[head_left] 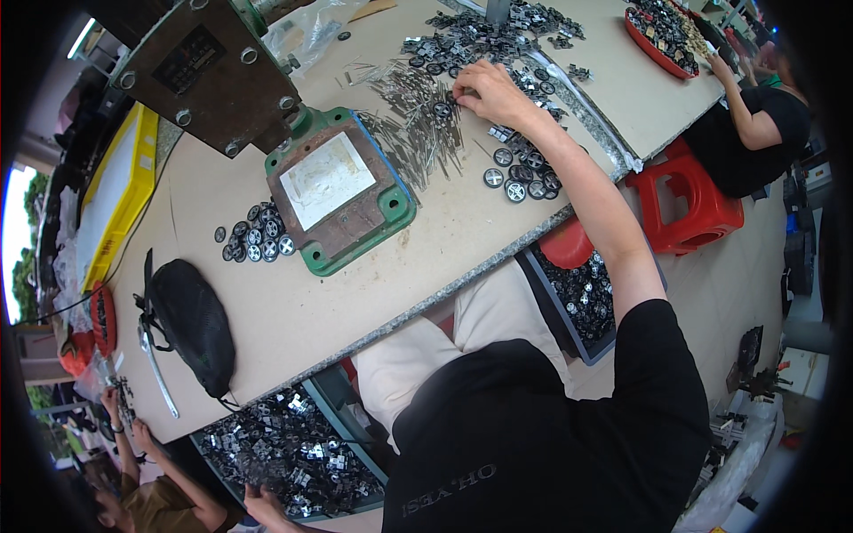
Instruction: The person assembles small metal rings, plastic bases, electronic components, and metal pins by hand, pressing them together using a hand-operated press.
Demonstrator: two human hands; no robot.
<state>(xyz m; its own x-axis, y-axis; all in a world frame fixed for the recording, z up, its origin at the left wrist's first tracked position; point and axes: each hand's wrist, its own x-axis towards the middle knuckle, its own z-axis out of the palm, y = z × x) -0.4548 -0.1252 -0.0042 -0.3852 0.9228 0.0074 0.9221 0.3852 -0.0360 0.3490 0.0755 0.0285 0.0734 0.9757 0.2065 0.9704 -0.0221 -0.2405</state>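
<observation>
My right hand (490,93) reaches to the far side of the table, its fingers pinched together at the edge of a heap of thin metal pins (413,133). A small black wheel (442,110) with a silver hub lies right by the fingertips; whatever the pinch holds is too small to make out. Low at the left, my left hand (265,508) is at the near edge of a bin (324,391) full of black and silver parts. Its fingers are blurred among the parts. Beneath my right forearm lie several more loose wheels (515,190).
A press (209,71) with a green base (318,259) stands on the table, wheels (258,235) beside it. A black pouch (188,324) lies left. Another bin (582,298) sits by my right leg, near a red stool (689,209). Other people work at both sides.
</observation>
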